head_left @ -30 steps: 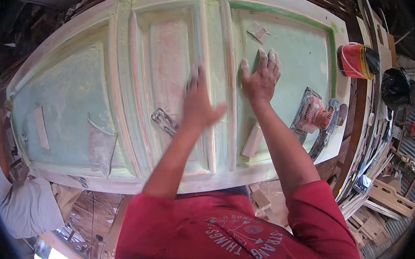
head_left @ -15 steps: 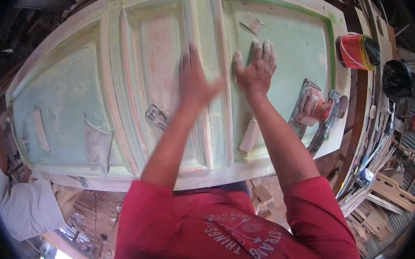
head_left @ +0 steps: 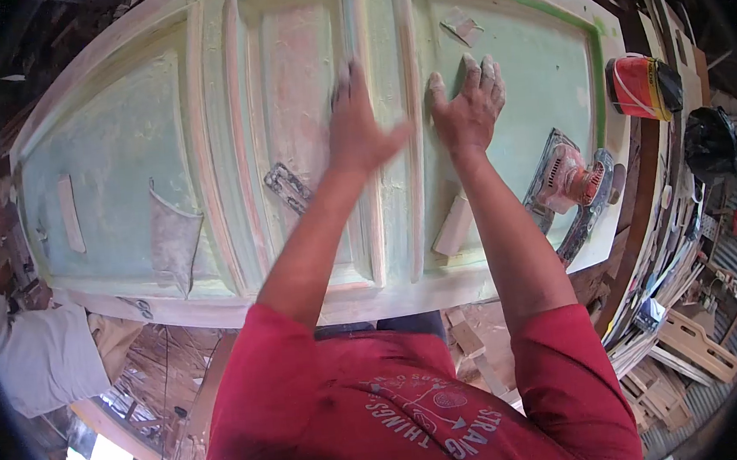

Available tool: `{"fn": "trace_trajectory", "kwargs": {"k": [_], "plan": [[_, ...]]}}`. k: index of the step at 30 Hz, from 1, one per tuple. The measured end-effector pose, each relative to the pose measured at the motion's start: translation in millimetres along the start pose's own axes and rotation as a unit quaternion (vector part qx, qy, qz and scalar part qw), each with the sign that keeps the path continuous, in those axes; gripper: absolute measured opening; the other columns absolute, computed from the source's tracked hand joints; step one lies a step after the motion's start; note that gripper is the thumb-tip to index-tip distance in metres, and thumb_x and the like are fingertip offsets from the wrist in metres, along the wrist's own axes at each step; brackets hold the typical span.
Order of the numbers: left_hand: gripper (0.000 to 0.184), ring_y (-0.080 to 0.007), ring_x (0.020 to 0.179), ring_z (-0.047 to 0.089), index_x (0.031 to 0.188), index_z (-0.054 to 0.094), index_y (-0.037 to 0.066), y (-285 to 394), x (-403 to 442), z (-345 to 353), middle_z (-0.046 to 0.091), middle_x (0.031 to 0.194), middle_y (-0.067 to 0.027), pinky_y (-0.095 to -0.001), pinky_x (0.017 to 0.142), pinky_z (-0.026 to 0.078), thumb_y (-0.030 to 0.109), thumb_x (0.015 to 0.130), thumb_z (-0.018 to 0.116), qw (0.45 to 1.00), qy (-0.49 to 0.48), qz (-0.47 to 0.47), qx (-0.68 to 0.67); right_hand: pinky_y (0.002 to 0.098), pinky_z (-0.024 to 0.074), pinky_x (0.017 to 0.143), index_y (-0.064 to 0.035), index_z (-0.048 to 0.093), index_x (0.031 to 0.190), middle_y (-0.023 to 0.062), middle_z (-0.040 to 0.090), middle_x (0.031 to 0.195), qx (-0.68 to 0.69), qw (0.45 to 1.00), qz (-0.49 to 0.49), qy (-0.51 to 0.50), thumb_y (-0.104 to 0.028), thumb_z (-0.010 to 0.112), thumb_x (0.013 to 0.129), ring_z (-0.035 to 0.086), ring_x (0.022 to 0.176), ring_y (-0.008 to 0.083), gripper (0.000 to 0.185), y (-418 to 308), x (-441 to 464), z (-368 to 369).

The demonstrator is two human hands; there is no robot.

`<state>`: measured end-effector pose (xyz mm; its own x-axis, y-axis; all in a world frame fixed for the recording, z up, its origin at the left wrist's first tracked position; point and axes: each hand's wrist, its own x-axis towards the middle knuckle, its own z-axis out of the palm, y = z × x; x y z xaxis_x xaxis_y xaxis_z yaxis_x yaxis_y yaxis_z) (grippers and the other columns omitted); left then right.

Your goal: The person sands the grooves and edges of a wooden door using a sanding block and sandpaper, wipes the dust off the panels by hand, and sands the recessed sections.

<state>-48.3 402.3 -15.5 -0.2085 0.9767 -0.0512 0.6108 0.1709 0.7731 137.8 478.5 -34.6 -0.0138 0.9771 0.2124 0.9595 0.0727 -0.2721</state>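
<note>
A large panelled wooden door, patched with pale green and pinkish filler, lies flat before me. My left hand is on the raised moulding beside the narrow middle panel, fingers stretched and thumb apart; it is slightly blurred. My right hand rests flat on the right panel, its dusty fingers spread. Above it lies a folded scrap of sandpaper. Near my right forearm are a pale wooden block and a dusty red power sander. A dark speckled, flat tool lies beside my left forearm.
On the left panel lie a crumpled grey sheet and a narrow pale strip. A red and yellow container stands at the right edge, near a black plastic bag. Another person's pale clothing shows at left. Wood offcuts lie right.
The view has shifted slightly, so the door and things on it sit a little further right. My left hand has slid slightly along the moulding; my right hand stays flat on the panel.
</note>
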Motion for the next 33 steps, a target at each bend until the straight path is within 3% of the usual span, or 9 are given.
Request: {"fn": "trace_trajectory", "kwargs": {"k": [3,6,11,13,16,19,22,30,33], "plan": [[0.136,-0.0546,0.162,0.031,0.175,0.007,-0.007,5,-121,-19,0.027,0.174,-0.0407,-0.0571,0.134,0.029,0.038,0.075,0.088,0.99,-0.134,-0.02,0.037,0.0573,0.0213,0.135,-0.0084,0.055,0.157,0.0276,0.046,0.167,-0.011,1.0,-0.001,0.004,-0.054,0.069,0.098,0.033,0.162,0.0445,0.076,2,0,3],[0.137,-0.0524,0.164,0.028,0.175,0.006,-0.008,6,-168,-22,0.022,0.176,-0.0404,-0.0563,0.135,0.028,0.039,0.074,0.088,0.993,-0.111,0.022,0.016,0.057,0.0223,0.135,-0.0084,0.056,0.156,0.0275,0.047,0.167,0.005,1.0,0.005,0.002,-0.054,0.07,0.098,0.034,0.162,0.0444,0.075,-2,1,-1],[0.13,-0.0548,0.159,0.036,0.173,0.015,-0.009,6,-19,-1,0.031,0.172,-0.0414,-0.0563,0.133,0.032,0.037,0.076,0.087,0.999,0.0,0.012,0.03,0.0562,0.0229,0.135,-0.0087,0.056,0.156,0.0273,0.047,0.166,-0.005,1.0,0.003,0.007,-0.054,0.07,0.099,0.034,0.162,0.0434,0.074,0,3,3],[0.13,-0.0551,0.158,0.036,0.174,0.015,-0.007,0,36,10,0.033,0.172,-0.0398,-0.0557,0.133,0.032,0.039,0.076,0.088,0.994,0.082,0.06,0.042,0.0562,0.0232,0.135,-0.0088,0.056,0.156,0.0272,0.047,0.166,-0.003,1.0,0.003,0.004,-0.053,0.07,0.099,0.035,0.161,0.0433,0.074,1,0,2],[0.129,-0.0554,0.158,0.037,0.174,0.014,-0.006,0,-1,-11,0.032,0.173,-0.0387,-0.0559,0.134,0.031,0.04,0.078,0.086,1.0,-0.019,0.019,0.012,0.0563,0.0235,0.134,-0.0088,0.056,0.156,0.0269,0.047,0.166,0.001,1.0,0.005,-0.003,-0.053,0.07,0.099,0.035,0.161,0.0434,0.074,-2,-2,1],[0.129,-0.0552,0.159,0.035,0.174,0.014,-0.008,-7,-102,-21,0.028,0.175,-0.0393,-0.0553,0.135,0.028,0.037,0.076,0.084,0.993,-0.08,0.058,0.059,0.0563,0.0234,0.134,-0.0085,0.056,0.156,0.0265,0.047,0.167,-0.011,1.0,0.001,0.004,-0.053,0.07,0.099,0.035,0.161,0.0434,0.074,0,1,3],[0.129,-0.0556,0.161,0.033,0.173,0.015,-0.009,2,-117,-22,0.028,0.174,-0.0398,-0.0551,0.135,0.028,0.035,0.074,0.085,0.998,-0.05,0.045,-0.018,0.0561,0.0231,0.135,-0.0082,0.056,0.156,0.0263,0.047,0.167,-0.017,1.0,0.005,-0.003,-0.053,0.07,0.099,0.034,0.162,0.0429,0.074,2,-6,2],[0.12,-0.0557,0.153,0.045,0.168,0.027,-0.011,-3,88,8,0.045,0.164,-0.0407,-0.0534,0.13,0.039,0.039,0.078,0.086,0.992,0.114,0.051,-0.015,0.0557,0.0231,0.135,-0.0088,0.056,0.156,0.0256,0.047,0.167,-0.001,1.0,0.007,-0.003,-0.053,0.07,0.099,0.034,0.162,0.0422,0.073,-1,0,0],[0.125,-0.0547,0.157,0.039,0.171,0.02,-0.01,-5,20,-8,0.039,0.168,-0.0398,-0.0531,0.133,0.035,0.037,0.076,0.087,1.0,-0.017,0.008,-0.008,0.0555,0.024,0.134,-0.0087,0.057,0.155,0.0257,0.048,0.166,-0.005,1.0,0.003,0.005,-0.052,0.07,0.099,0.034,0.162,0.0427,0.073,0,0,2]]}}
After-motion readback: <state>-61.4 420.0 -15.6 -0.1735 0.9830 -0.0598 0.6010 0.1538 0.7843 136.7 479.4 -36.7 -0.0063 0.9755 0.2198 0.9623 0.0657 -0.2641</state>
